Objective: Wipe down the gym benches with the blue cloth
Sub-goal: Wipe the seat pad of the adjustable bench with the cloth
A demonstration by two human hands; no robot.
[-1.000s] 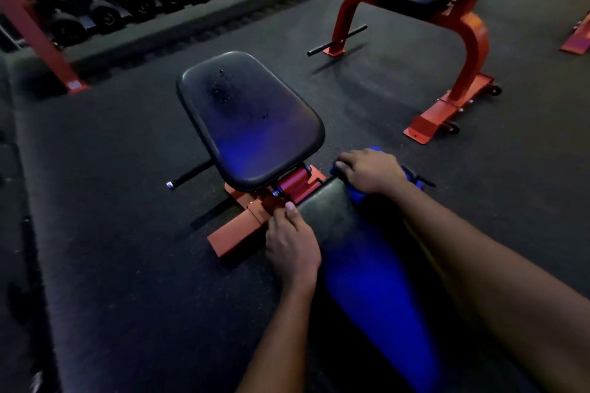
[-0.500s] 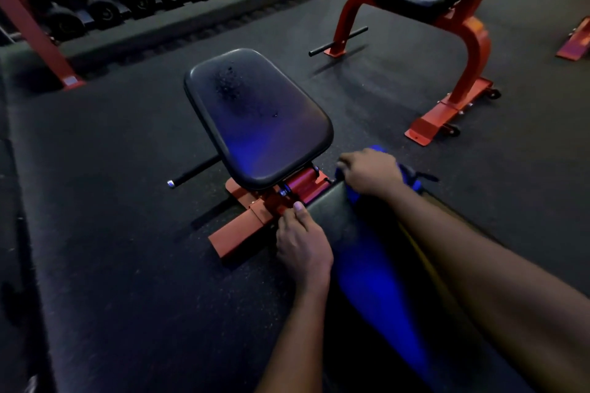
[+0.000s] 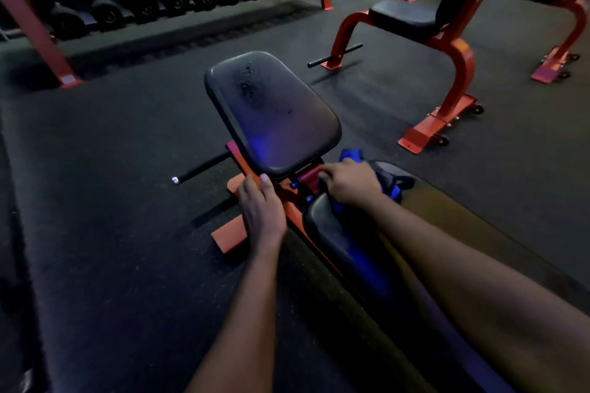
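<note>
**Desk:** What does the frame show?

**Photographer:** A dim gym floor. The right hand (image 3: 349, 183) is curled over the bunched blue cloth (image 3: 349, 156) at the top of the back pad (image 3: 332, 233), at 6 o'clock from the seat pad (image 3: 271, 115). The left hand (image 3: 263, 210) rests at the seat's near edge, fingers fairly straight (clasping nothing).

**Desk:** Any risk?

**Photographer:** The droplets (image 3: 247, 89) toward the seat's 12 o'clock could be missed. The cloth might also snag on the red hinge (image 3: 308, 174) between the 2 pads.

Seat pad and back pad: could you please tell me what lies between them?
In the head view, the red frame bracket fills that gap; the right hand, gripping the blue cloth, reaches onto it.
</note>
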